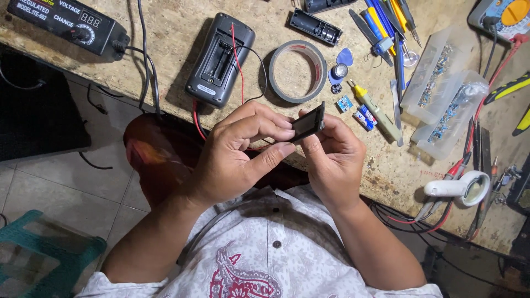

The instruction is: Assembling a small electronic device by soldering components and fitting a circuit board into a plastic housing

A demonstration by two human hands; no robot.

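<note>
Seen from the head camera, looking down: both hands meet above the near edge of a cluttered wooden surface (165,33), pinching a small flat black cover (308,122) between them. The left hand (237,154) grips its left end with thumb and fingers; the right hand (331,157) clasps its right side. A light, even pinch on the edges would likely keep it from slipping. Just beyond the hands lies a black device with an open battery bay (220,59), beside a tape roll (298,72).
</note>
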